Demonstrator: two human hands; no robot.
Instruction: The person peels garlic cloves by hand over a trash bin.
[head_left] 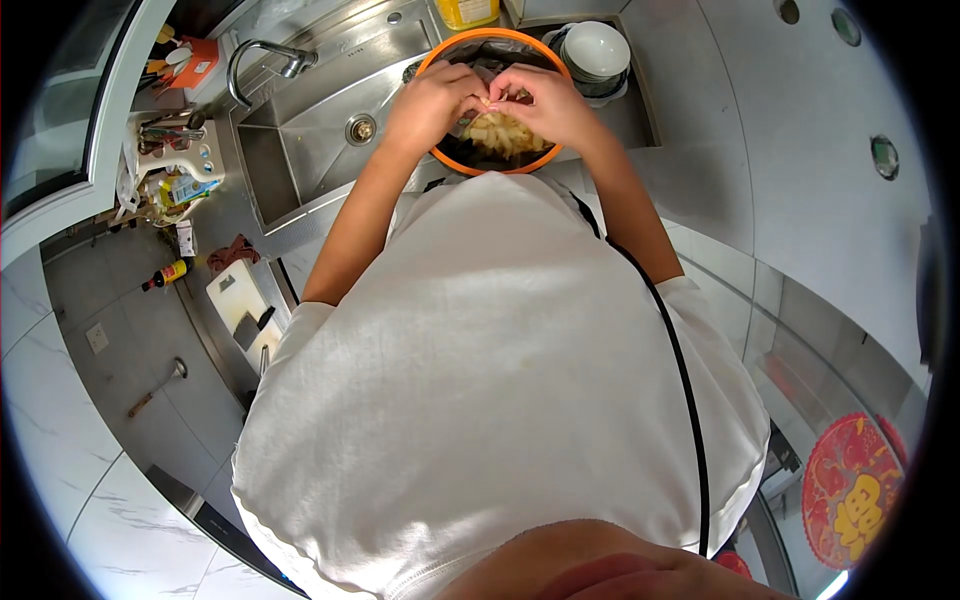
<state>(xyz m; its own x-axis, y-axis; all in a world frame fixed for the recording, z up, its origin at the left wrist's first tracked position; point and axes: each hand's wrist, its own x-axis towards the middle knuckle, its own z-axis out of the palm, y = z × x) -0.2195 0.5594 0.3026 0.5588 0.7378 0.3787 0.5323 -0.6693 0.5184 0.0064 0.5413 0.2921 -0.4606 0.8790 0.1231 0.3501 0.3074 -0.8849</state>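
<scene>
Over an orange-rimmed bin (441,153) with a dark inside, both of my hands meet fingertip to fingertip. My left hand (437,103) is closed in a pinch. Opposite it, my right hand (548,105) also pinches, its thumb and forefinger close to the left fingertips. Something small and pale shows between the fingers, too small to name. Below them in the bin lies a heap of pale yellowish scraps (500,138), partly hidden by my hands.
A steel sink (320,140) with a faucet (292,66) lies left of the bin. White bowls (598,50) are stacked at its right, and a yellow container (467,12) stands behind. Farther left are a utensil rack (180,150), a sauce bottle (170,273) and a cutting board (232,300).
</scene>
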